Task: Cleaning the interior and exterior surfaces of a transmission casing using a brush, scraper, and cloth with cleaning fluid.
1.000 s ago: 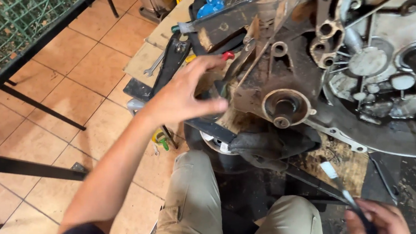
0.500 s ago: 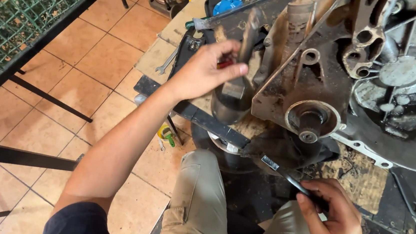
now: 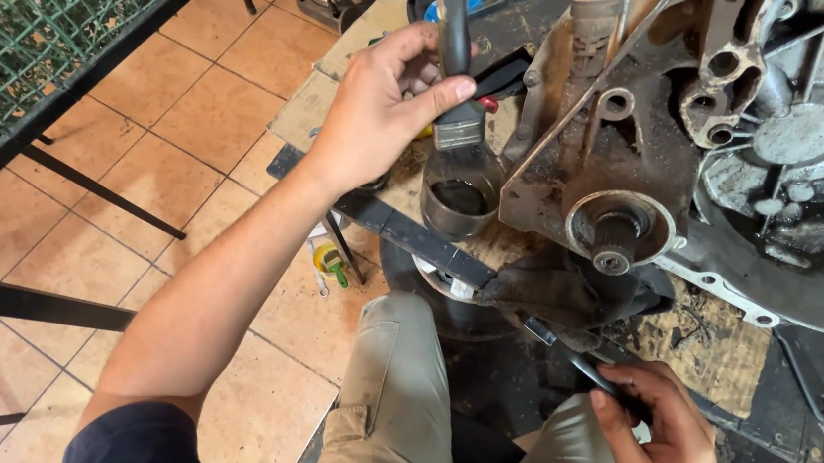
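Presently, in the head view, a paintbrush at 12 o'clock is pinched by thumb and fingers of the left hand, bristles above a metal can. At 5 o'clock, a dark tool is gripped by the right hand, fingers curled.

Orange-brown floor tiles with pale grout covered the floor. A green wire mesh in a black frame stood at upper left, lit evenly.
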